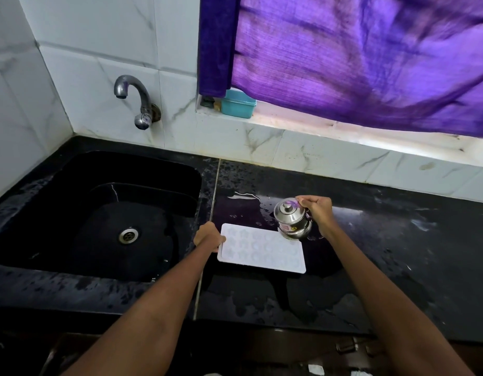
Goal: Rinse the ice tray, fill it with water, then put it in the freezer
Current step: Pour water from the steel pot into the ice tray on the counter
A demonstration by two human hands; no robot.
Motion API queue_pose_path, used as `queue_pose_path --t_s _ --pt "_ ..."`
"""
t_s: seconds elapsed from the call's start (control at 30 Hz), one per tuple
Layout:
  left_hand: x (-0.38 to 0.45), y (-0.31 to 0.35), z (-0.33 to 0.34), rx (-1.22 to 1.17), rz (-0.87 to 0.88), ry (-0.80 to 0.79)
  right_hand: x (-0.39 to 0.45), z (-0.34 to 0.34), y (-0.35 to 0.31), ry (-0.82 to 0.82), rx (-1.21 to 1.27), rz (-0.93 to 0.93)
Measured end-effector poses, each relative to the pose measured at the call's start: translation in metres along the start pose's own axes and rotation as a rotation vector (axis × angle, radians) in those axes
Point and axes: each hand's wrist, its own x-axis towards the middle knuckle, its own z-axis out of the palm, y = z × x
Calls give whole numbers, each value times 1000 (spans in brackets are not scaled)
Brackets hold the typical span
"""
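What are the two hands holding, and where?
The left hand grips the white ice tray by its left edge. The right hand holds a small steel pot by its side, tilted over the tray.

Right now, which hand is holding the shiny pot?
The right hand grips the small steel pot, tipped over the white ice tray. The left hand only holds the tray's left edge.

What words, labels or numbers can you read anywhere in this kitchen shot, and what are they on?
No text can be read here.
Steel pot held in the right hand: a small round sticker low on its side, too blurred to read.
Ice tray held by the left hand: moulded shapes only, no lettering.
Tap knob: a faint mark, unreadable.
Teal box on the sill: no label visible.
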Motion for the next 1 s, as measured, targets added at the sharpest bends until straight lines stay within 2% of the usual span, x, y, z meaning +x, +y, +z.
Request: queue_pose_path --t_s 0.13,0.37,0.5,1.0 --pt "-1 0 -1 9 -2 9 5 -5 0 -3 -62 -17" --pt "-3 1 -2 -8 -19 -1 -3 -5 9 -61 -442 -136" --pt "-5 2 -3 -11 -17 -3 -9 -4 8 -52 -570 -192" --pt "-10 5 -5 55 -20 30 -9 -7 12 2 -609 -226"
